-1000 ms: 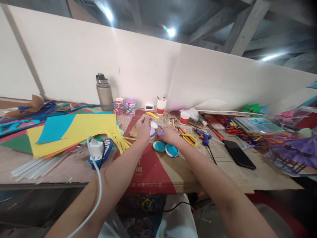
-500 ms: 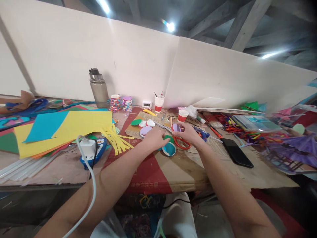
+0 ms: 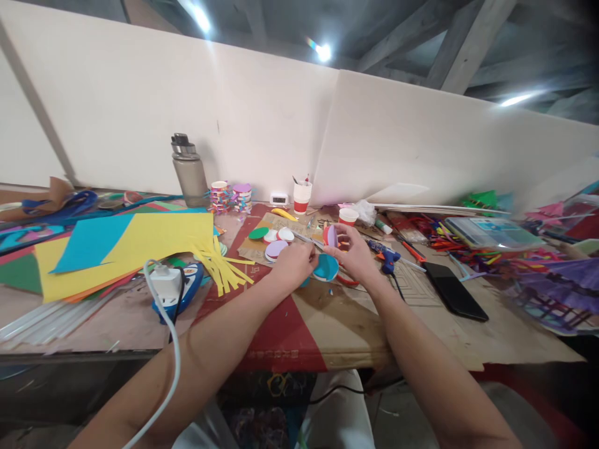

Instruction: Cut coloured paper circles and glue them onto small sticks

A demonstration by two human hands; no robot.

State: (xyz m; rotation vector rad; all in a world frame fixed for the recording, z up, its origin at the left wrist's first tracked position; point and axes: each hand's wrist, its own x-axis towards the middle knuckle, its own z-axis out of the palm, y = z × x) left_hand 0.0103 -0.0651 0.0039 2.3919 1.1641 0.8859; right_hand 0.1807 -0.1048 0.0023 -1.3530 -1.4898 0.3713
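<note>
My left hand [image 3: 294, 265] is closed in a pinch on a teal paper disc [image 3: 325, 267], lifted just off the cardboard. My right hand [image 3: 355, 255] grips a small stack of paper discs [image 3: 331, 236], purple face showing with a red edge, held upright between thumb and fingers. Red-handled scissors [image 3: 347, 280] lie under my right hand. More cut discs, green [image 3: 258, 233], white [image 3: 284, 234] and purple [image 3: 275, 249], lie on the cardboard just beyond my left hand.
Yellow and blue paper sheets [image 3: 135, 240] with cut strips lie left, beside a charger block [image 3: 165, 282] with a white cable. A water bottle [image 3: 189, 171], paper cups [image 3: 302, 197], a blue glue gun [image 3: 386, 255], a black phone [image 3: 456, 290] and craft sticks fill the table.
Both hands came back from the far disc pile toward me. My left hand picked up the teal disc, and my right hand raised the disc stack off the scissors.
</note>
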